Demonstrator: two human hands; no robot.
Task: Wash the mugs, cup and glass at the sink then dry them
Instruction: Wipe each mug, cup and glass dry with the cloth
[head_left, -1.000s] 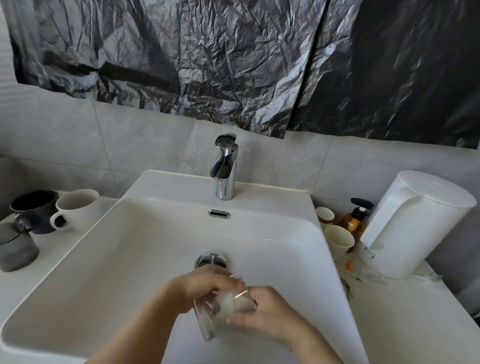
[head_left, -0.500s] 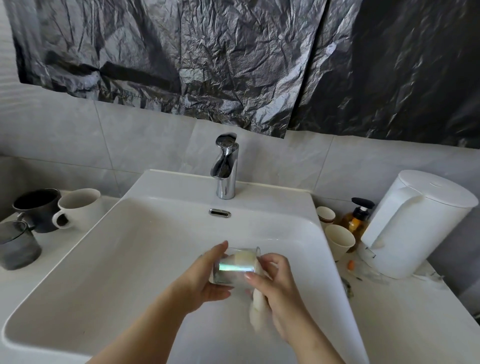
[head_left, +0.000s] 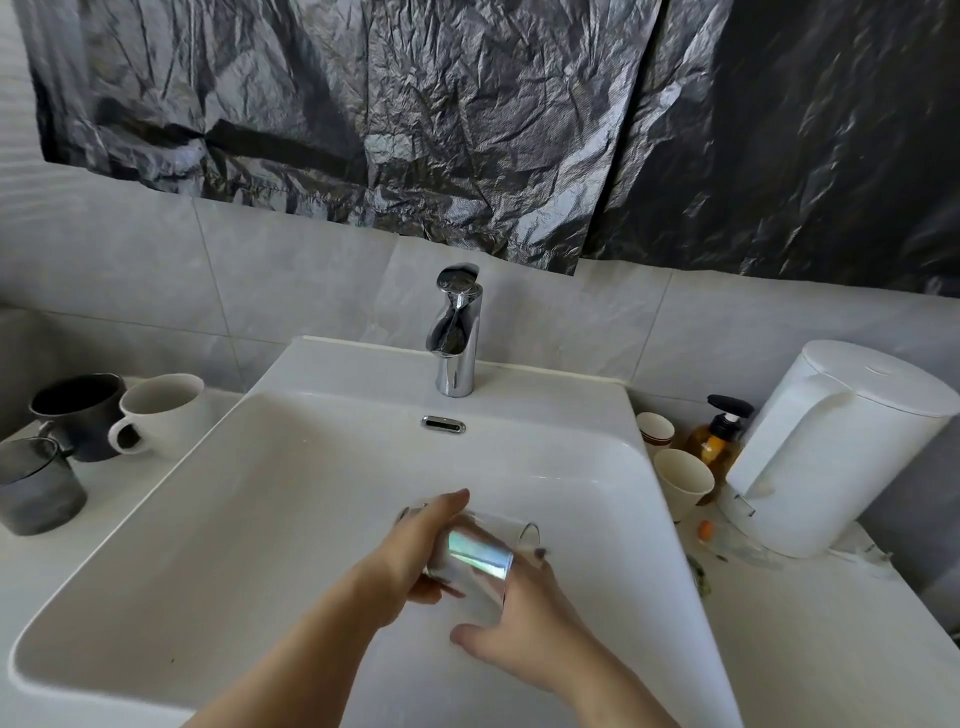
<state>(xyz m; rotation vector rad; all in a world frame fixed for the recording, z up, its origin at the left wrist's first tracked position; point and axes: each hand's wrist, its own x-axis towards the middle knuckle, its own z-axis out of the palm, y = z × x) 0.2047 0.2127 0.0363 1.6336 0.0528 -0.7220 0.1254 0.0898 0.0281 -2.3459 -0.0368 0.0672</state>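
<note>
Glass (head_left: 472, 558) lies tilted over the sink (head_left: 171, 525), left hand (head_left: 415, 551) gripping its base, right hand (head_left: 524, 623) at its rim, grip unclear. Washing seems midway. Dark mug (head_left: 78, 415), white mug (head_left: 161, 415) and cup (head_left: 36, 483) probably wait on the left, nothing dried.

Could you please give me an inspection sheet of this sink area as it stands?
Surface: white ceramic basin, no water running from chrome tap.
Job's things: clear drinking glass tilted over basin; dark grey ceramic mug, white ceramic mug, smoky grey cup on left counter.
Clutter: two paper cups, amber pump bottle, white kettle on right.
Hands: left hand grips glass; right hand touches it, fingers partly hidden.
Cables: nothing seen.
Surroundings: grey tiles, crumpled black plastic sheet.
</note>
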